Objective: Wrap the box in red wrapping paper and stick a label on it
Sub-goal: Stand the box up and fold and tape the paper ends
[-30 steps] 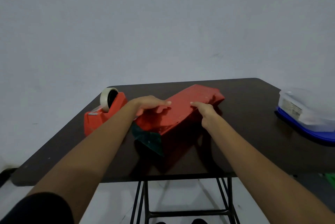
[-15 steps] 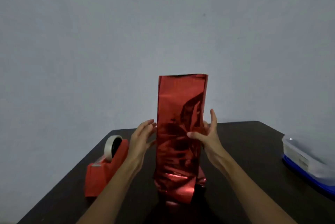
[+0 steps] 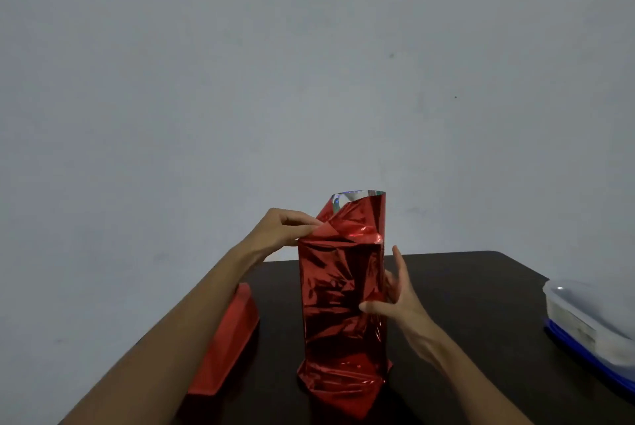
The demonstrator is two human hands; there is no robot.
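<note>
The box (image 3: 342, 301), covered in shiny red wrapping paper, stands upright on end on the dark table (image 3: 464, 287). Loose paper sticks up above its top as an open tube with a silver inside (image 3: 357, 196). My left hand (image 3: 287, 227) pinches the left flap of that loose paper and presses it inward over the box top. Against the box's right side rests my right hand (image 3: 395, 301), thumb on the front face and fingers spread behind. The bottom end is folded into a point (image 3: 347, 390). No label is visible.
A red tape dispenser (image 3: 226, 345) lies on the table left of the box, partly behind my left forearm. A clear plastic container on a blue lid (image 3: 591, 325) sits at the table's right edge. A plain grey wall stands behind.
The box went from lying flat to standing upright. Since then my left hand has risen to the top and folded the left paper flap inward; my right hand stays on the right side.
</note>
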